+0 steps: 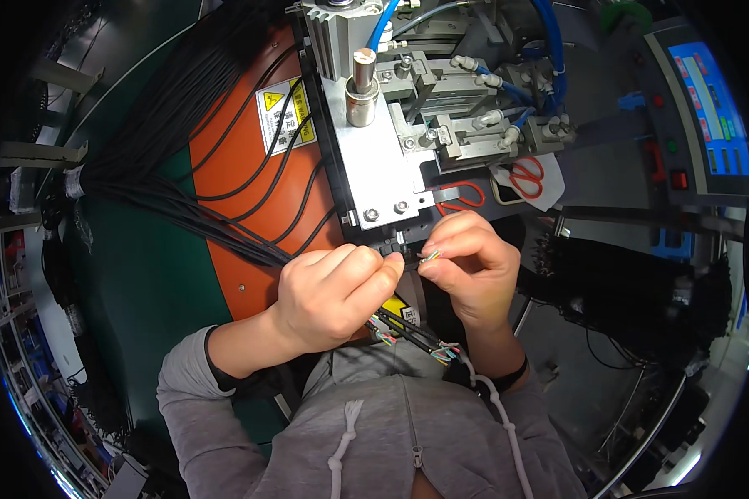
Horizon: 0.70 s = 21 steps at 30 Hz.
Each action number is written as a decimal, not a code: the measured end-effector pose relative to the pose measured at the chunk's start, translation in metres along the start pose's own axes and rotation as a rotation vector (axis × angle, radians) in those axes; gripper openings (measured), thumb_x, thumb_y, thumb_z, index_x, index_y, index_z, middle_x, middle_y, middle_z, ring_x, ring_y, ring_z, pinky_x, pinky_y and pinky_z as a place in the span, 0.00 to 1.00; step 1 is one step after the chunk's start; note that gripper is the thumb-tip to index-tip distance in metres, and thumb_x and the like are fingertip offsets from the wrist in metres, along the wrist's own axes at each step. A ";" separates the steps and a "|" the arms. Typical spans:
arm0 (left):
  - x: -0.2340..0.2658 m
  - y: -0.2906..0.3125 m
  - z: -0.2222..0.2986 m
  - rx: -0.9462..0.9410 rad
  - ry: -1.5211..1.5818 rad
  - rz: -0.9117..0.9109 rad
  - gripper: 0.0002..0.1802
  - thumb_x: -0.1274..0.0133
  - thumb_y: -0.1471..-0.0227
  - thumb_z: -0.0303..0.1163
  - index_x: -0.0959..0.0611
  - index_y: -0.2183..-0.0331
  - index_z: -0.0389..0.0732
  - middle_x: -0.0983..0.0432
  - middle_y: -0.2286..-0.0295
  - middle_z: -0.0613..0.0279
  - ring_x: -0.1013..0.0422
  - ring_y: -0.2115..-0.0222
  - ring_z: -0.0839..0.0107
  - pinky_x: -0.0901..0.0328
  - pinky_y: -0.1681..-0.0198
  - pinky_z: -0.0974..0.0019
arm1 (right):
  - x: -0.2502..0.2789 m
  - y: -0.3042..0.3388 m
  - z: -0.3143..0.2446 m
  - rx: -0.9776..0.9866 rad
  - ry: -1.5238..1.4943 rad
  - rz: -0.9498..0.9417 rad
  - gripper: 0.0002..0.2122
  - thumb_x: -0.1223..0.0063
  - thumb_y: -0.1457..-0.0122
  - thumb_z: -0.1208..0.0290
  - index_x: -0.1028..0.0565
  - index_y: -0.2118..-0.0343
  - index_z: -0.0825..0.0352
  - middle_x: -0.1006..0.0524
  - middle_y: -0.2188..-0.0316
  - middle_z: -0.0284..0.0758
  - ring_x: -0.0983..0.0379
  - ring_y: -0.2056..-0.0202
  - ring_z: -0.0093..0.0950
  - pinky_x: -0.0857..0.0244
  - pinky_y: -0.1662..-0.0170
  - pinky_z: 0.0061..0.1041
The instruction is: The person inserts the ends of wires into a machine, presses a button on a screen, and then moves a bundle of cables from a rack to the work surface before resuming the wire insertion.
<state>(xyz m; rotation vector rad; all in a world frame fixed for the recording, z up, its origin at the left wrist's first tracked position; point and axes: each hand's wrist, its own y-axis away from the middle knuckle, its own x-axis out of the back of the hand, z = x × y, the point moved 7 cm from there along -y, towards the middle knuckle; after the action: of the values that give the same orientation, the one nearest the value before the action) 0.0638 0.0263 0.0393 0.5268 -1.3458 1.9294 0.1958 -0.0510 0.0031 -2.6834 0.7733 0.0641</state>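
My left hand (333, 291) is closed, thumb and forefinger pinched together at the front of the machine head, on a black cable mostly hidden by the fingers. Close to its right, my right hand (483, 270) pinches a few thin coloured wires (431, 256) between thumb and forefinger. Below the hands, several black cable ends (412, 327) hang toward my lap, with coloured wires (445, 353) fanned out at their tips. Directly above the fingers is the machine's silver metal plate (370, 170). Where the cable meets the wires is too small to make out.
A large bundle of black cables (154, 166) crosses an orange panel (250, 224) at left. Pneumatic clamps (466, 108) with blue hoses stand at the back. Red-handled scissors (466, 196) and another red-handled pair (526, 179) lie right of the plate. A control screen (707, 108) stands far right.
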 end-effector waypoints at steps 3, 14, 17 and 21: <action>-0.001 0.000 0.000 0.012 -0.009 -0.012 0.08 0.42 0.59 0.27 0.19 0.71 0.38 0.35 0.79 0.68 0.33 0.82 0.77 0.42 0.83 0.73 | -0.002 0.001 -0.015 0.188 0.292 0.014 0.12 0.31 0.60 0.85 0.23 0.73 0.68 0.24 0.72 0.35 0.28 0.72 0.26 0.35 0.68 0.22; 0.003 -0.002 0.002 -0.002 -0.154 -0.052 0.08 0.40 0.62 0.25 0.18 0.72 0.41 0.31 0.78 0.69 0.35 0.82 0.78 0.44 0.83 0.73 | -0.002 -0.010 -0.014 -0.040 0.437 -0.236 0.08 0.38 0.53 0.80 0.28 0.73 0.69 0.27 0.73 0.35 0.32 0.70 0.26 0.38 0.64 0.23; 0.000 -0.002 -0.003 0.020 -0.040 -0.014 0.12 0.41 0.64 0.26 0.16 0.70 0.41 0.29 0.76 0.69 0.34 0.82 0.79 0.44 0.83 0.74 | 0.004 -0.004 0.003 -0.290 0.157 -0.327 0.06 0.40 0.48 0.78 0.28 0.73 0.70 0.27 0.71 0.33 0.31 0.68 0.22 0.38 0.64 0.22; -0.004 0.003 -0.001 0.021 -0.055 -0.077 0.18 0.41 0.65 0.29 0.15 0.65 0.39 0.27 0.75 0.66 0.32 0.81 0.75 0.39 0.82 0.72 | 0.011 0.002 0.020 -0.308 0.034 -0.230 0.05 0.40 0.48 0.79 0.26 0.72 0.71 0.27 0.71 0.33 0.31 0.68 0.21 0.37 0.63 0.21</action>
<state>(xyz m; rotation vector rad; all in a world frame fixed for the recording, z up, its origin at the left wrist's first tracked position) 0.0644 0.0259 0.0348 0.6369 -1.3213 1.8813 0.2045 -0.0515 -0.0176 -3.0547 0.4913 0.0871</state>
